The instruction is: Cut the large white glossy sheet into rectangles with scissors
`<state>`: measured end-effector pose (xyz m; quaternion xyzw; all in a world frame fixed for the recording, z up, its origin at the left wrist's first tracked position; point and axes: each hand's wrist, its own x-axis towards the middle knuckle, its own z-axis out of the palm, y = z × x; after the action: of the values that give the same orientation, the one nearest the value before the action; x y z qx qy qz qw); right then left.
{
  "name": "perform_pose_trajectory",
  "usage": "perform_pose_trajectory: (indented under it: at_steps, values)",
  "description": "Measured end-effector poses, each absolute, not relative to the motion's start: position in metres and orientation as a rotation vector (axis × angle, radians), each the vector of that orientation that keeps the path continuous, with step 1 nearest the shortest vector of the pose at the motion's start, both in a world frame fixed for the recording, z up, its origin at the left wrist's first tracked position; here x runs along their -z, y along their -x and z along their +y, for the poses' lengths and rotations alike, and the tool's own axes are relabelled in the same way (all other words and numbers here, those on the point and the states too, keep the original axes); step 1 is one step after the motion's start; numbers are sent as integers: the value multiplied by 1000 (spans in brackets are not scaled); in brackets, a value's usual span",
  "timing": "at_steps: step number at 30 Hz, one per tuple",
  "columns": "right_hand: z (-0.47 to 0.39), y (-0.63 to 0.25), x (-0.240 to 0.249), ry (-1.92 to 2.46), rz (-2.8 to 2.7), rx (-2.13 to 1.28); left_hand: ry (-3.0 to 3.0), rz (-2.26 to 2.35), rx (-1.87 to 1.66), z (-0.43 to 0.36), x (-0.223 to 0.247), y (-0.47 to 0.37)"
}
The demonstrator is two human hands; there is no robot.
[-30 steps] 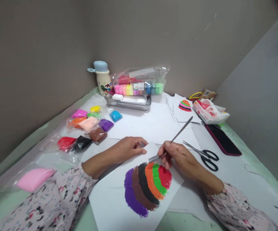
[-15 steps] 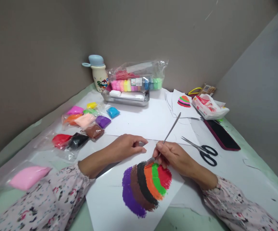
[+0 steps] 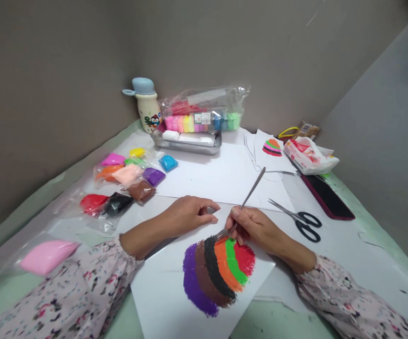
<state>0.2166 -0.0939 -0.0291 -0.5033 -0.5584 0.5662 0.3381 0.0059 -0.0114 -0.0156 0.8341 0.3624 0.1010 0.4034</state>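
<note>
My right hand (image 3: 251, 226) is closed round a metal fork (image 3: 254, 187), its handle slanting up to the right. The fork's tines touch the upper edge of the clay picture (image 3: 216, 278), near where black meets orange. Purple, brown, black, orange, green and red bands make up this picture, on a white sheet (image 3: 154, 296). My left hand (image 3: 190, 216) rests at the sheet's upper left edge, thumb and fingers apart, holding nothing.
Bagged clay packs (image 3: 128, 174) lie at the left, a pink one (image 3: 48, 256) nearer. Behind stand a bottle (image 3: 149, 110) and a metal tray (image 3: 190, 147) with bagged clay. Scissors (image 3: 299, 219), a phone (image 3: 327, 197), a tissue pack (image 3: 310, 155) and a smaller picture (image 3: 272, 147) are right.
The whole view has shifted slightly, so things appear a little further right. My right hand still holds the fork at the picture's upper edge, and my left hand stays open.
</note>
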Motion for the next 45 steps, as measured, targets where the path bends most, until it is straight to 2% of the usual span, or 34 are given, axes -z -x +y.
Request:
perform_pose_trajectory:
  at_steps: [45]
  values:
    - [-94, -215, 28, 1365, -1441, -1460, -2130, 924, -233, -12, 14, -7]
